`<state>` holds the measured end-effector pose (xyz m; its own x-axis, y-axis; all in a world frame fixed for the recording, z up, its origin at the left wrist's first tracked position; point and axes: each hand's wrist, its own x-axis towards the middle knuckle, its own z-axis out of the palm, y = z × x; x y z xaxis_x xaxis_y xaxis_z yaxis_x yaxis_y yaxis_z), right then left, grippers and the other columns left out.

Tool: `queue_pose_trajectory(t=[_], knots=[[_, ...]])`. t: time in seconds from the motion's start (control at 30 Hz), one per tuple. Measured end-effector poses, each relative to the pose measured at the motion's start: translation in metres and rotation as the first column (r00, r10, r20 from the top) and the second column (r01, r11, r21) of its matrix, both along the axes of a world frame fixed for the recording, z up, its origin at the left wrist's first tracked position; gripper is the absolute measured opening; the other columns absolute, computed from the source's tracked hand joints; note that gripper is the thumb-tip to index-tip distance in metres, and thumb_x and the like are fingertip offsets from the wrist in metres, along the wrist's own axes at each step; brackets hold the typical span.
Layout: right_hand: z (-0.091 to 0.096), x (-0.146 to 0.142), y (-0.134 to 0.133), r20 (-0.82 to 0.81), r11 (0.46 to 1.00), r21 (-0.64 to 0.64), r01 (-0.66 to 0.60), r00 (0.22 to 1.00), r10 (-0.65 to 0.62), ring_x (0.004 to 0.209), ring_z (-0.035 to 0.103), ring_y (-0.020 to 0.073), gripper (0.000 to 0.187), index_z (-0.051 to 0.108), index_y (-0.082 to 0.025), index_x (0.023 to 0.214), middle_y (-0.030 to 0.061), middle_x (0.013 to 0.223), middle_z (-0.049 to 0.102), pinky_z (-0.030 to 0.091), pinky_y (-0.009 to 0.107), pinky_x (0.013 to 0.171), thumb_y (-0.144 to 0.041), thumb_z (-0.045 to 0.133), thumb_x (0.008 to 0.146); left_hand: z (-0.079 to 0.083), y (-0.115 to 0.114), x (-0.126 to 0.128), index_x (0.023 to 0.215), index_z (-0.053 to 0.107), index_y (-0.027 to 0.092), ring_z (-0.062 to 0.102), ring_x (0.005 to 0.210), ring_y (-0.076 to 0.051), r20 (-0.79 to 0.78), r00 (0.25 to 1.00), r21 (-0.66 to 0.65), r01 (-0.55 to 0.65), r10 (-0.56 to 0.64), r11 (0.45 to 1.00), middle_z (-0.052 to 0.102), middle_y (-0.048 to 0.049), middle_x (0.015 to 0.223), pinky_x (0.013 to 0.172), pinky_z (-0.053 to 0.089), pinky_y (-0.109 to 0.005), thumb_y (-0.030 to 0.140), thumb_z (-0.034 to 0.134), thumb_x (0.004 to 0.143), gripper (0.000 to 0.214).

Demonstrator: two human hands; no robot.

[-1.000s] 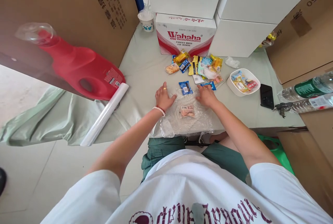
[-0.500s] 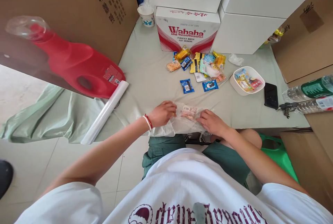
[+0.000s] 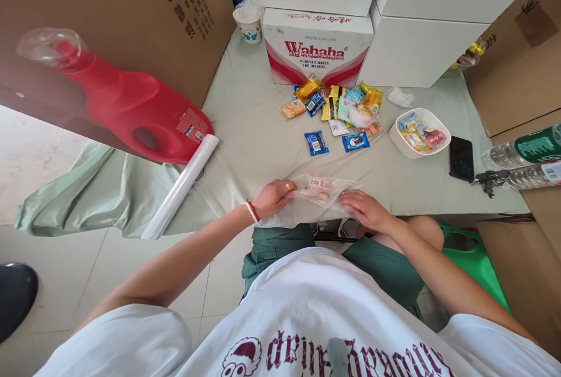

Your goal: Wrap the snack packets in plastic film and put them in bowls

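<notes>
Both hands [image 3: 272, 199] have drawn clear film [image 3: 331, 200] back from the "Wahaha" box [image 3: 316, 54].

The wrap [image 3: 329, 197] fills the gap between the left hand [image 3: 275, 197] and right hand [image 3: 367, 209]; beyond it a short strip of cloth [image 3: 272, 158] lies open before two blue packets [image 3: 316, 143], with the snack pile [image 3: 332, 109] and box [image 3: 316, 52] behind them. To the left, a broad bare stretch runs up to the cup [image 3: 249, 27], bounded by the roll [image 3: 180, 189] and jug [image 3: 125, 101]. On the right, a hand can pass short of the tub [image 3: 398, 143], phone [image 3: 461, 158], keys [image 3: 485, 180] and bottles [image 3: 532, 176].
</notes>
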<state>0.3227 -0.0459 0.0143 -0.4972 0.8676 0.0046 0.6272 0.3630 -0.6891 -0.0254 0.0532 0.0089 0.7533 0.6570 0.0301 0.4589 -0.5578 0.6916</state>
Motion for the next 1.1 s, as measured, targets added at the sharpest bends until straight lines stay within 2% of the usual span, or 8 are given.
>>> queue_pose_trajectory(t=[0.1, 0.2, 0.33, 0.43, 0.67, 0.83, 0.97, 1.1], knots=[[0.007, -0.004, 0.017, -0.003, 0.971, -0.127, 0.202, 0.979, -0.204, 0.096, 0.073, 0.0213, 0.038, 0.07, -0.025, 0.115, 0.006, 0.103, 0.079, 0.056, 0.039, 0.092, -0.041, 0.037, 0.107, -0.006, -0.002, 0.02, 0.09, 0.06, 0.024, 0.066, 0.071, -0.019, 0.021, 0.959, -0.049, -0.28, 0.281, 0.959, 0.067, -0.0029, 0.077, 0.074, 0.052, -0.032, 0.045, 0.029, 0.107, 0.041], [0.014, -0.012, 0.033, 0.138, 0.904, -0.195, 0.382, 0.923, -0.36, 0.079, 0.071, 0.0204, 0.038, 0.069, -0.023, 0.105, 0.0021, 0.083, 0.077, 0.053, 0.032, 0.079, -0.04, 0.035, 0.107, -0.012, -0.003, 0.037, 0.096, 0.064, 0.023, 0.067, 0.077, -0.02, 0.026, 0.906, 0.003, -0.423, 0.423, 0.906, 0.068, -0.0045, 0.085, 0.075, 0.052, -0.032, 0.04, 0.036, 0.106, 0.034], [0.017, -0.034, 0.043, 0.501, 0.825, -0.077, 0.56, 0.737, -0.454, 0.084, 0.07, 0.0256, 0.026, 0.068, -0.023, 0.11, 0.0073, 0.086, 0.075, 0.046, 0.031, 0.071, -0.036, 0.047, 0.102, -0.021, -0.01, 0.049, 0.114, 0.07, 0.018, 0.067, 0.098, -0.024, -0.01, 0.834, 0.118, -0.548, 0.552, 0.828, 0.065, -0.0136, 0.122, 0.087, 0.055, -0.038, 0.026, 0.05, 0.095, 0.028], [0.013, -0.047, 0.042, 0.576, 0.831, 0.034, 0.555, 0.669, -0.47, 0.101, 0.066, 0.029, 0.026, 0.067, -0.022, 0.113, 0.0124, 0.104, 0.072, 0.046, 0.033, 0.073, -0.032, 0.045, 0.103, -0.022, -0.015, 0.049, 0.122, 0.071, 0.016, 0.059, 0.12, -0.033, -0.054, 0.767, 0.241, -0.611, 0.639, 0.754, 0.057, -0.0185, 0.137, 0.101, 0.051, -0.048, 0.028, 0.059, 0.092, 0.034], [0.002, -0.031, 0.041, 0.34, 0.85, 0.058, 0.524, 0.79, -0.511, 0.113, 0.057, 0.0311, 0.037, 0.065, -0.013, 0.127, 0.017, 0.121, 0.062, 0.048, 0.045, 0.102, -0.023, 0.056, 0.093, -0.019, -0.021, 0.046, 0.104, 0.074, 0.02, 0.05, 0.128, -0.037, -0.128, 0.745, 0.271, -0.609, 0.655, 0.746, 0.062, -0.0168, 0.13, 0.099, 0.047, -0.054, 0.027, 0.06, 0.094, 0.019], [0.018, -0.043, 0.033, 0.073, 0.846, 0.307, 0.437, 0.875, -0.478, 0.127, 0.049, 0.0325, 0.041, 0.065, -0.018, 0.136, 0.0166, 0.137, 0.057, 0.044, 0.052, 0.112, -0.025, 0.055, 0.097, -0.023, -0.019, 0.046, 0.101, 0.07, 0.021, 0.06, 0.112, -0.03, -0.029, 0.789, 0.212, -0.595, 0.613, 0.775, 0.069, -0.0134, 0.115, 0.096, 0.048, -0.046, 0.026, 0.05, 0.099, 0.02], [0.007, -0.065, 0.032, 0.06, 0.943, 0.248, 0.222, 0.968, -0.243, 0.126, 0.05, 0.031, 0.03, 0.075, -0.025, 0.124, 0.011, 0.131, 0.066, 0.047, 0.051, 0.11, -0.029, 0.057, 0.102, -0.017, -0.018, 0.043, 0.103, 0.065, 0.021, 0.065, 0.094, -0.024, 0.103, 0.755, 0.084, -0.656, 0.648, 0.75, 0.07, -0.009, 0.097, 0.089, 0.05, -0.038, 0.03, 0.039, 0.105, 0.027], [-0.018, -0.069, 0.036, -0.003, 0.945, 0.161, 0.284, 0.958, -0.287, 0.117, 0.056, 0.0281, 0.028, 0.077, -0.027, 0.124, 0.0089, 0.126, 0.07, 0.05, 0.048, 0.106, -0.028, 0.06, 0.101, -0.005, -0.017, 0.041, 0.093, 0.062, 0.023, 0.062, 0.07, -0.018, 0.123, 0.641, -0.197, -0.732, 0.757, 0.652, 0.064, -0.0006, 0.075, 0.07, 0.049, -0.029, 0.034, 0.045, 0.101, 0.021]])
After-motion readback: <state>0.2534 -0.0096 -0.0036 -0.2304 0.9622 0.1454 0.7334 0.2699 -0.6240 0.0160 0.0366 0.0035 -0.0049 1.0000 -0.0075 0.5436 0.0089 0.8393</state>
